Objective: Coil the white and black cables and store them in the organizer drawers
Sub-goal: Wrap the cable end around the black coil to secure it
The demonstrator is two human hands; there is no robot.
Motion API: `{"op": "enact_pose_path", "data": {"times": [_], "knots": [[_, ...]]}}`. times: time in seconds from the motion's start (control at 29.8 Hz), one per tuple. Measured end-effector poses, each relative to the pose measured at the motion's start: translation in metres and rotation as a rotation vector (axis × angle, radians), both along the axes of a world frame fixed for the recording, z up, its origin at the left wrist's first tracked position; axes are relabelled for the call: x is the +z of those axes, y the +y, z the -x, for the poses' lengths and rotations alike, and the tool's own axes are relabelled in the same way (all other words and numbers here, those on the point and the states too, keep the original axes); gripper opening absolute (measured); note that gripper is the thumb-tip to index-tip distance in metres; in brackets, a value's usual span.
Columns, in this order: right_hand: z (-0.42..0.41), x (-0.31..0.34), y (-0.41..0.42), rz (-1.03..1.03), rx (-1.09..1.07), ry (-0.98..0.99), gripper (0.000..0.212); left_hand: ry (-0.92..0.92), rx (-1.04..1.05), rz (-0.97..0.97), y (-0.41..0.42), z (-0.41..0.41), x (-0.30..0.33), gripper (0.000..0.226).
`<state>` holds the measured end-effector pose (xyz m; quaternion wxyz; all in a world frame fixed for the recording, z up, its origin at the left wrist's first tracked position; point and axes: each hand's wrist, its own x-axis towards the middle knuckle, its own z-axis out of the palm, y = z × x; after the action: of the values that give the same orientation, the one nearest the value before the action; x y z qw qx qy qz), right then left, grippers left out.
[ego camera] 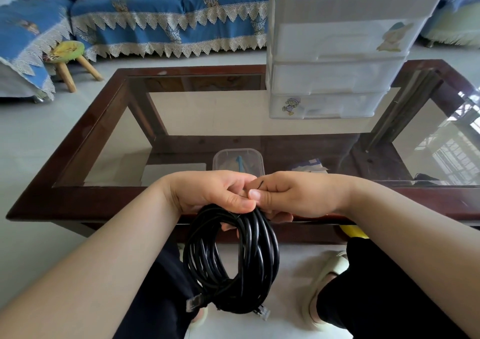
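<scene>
Bare glass table top point(233, 115) between the near wooden rim and the drawer organizer point(335, 53): open room to reach forward. Blocked at far right by that tall organizer standing on the glass, drawers all closed. Hanging black cable coil point(231, 258) fills the gap between the knees, just before the table edge.

No readable text, label or number anywhere.
</scene>
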<state>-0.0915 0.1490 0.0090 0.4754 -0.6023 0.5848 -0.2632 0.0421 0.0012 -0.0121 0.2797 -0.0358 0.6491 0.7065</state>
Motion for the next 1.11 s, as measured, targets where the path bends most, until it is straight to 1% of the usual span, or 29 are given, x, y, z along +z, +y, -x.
{"op": "enact_pose_path", "data": {"times": [0.07, 0.17, 0.23, 0.37, 0.44, 0.57, 0.67, 0.77, 0.84, 0.94, 1.04, 1.11], "knots": [[-0.002, 0.0, 0.0, -0.012, -0.028, 0.014, 0.05, 0.025, 0.022, 0.061, -0.002, -0.001, 0.004, 0.08], [-0.003, 0.001, -0.002, 0.022, -0.095, 0.1, 0.046, 0.04, 0.091, 0.081, -0.003, -0.001, 0.012, 0.055], [-0.003, 0.001, -0.004, 0.037, -0.132, 0.134, 0.043, 0.04, 0.133, 0.133, -0.003, -0.001, 0.019, 0.045], [-0.005, 0.006, -0.005, 0.034, -0.116, 0.183, 0.031, 0.049, 0.175, 0.336, -0.002, -0.002, 0.028, 0.035], [-0.005, 0.01, -0.005, 0.032, -0.092, 0.227, 0.031, 0.053, 0.184, 0.4, 0.001, -0.003, 0.031, 0.031], [-0.003, 0.01, -0.008, -0.001, -0.063, 0.298, 0.033, 0.047, 0.181, 0.482, 0.005, -0.002, 0.034, 0.034], [0.0, 0.009, -0.011, -0.012, -0.065, 0.275, 0.033, 0.065, 0.193, 0.562, 0.004, -0.001, 0.033, 0.038], [0.003, 0.008, -0.013, 0.006, -0.134, 0.201, 0.034, 0.118, 0.214, 0.659, 0.002, -0.001, 0.032, 0.043], [0.004, 0.008, -0.015, 0.04, -0.204, 0.235, 0.036, 0.153, 0.274, 0.736, 0.004, 0.0, 0.034, 0.04], [0.006, 0.012, -0.019, 0.082, -0.326, 0.297, 0.035, 0.251, 0.416, 0.995, 0.014, 0.004, 0.038, 0.044], [0.007, 0.018, -0.022, 0.114, -0.415, 0.382, 0.038, 0.416, 0.463, 1.416, 0.029, 0.007, 0.042, 0.048], [0.008, 0.02, -0.026, 0.129, -0.486, 0.408, 0.037, 0.599, 0.527, 1.702, 0.038, 0.011, 0.036, 0.048]]}}
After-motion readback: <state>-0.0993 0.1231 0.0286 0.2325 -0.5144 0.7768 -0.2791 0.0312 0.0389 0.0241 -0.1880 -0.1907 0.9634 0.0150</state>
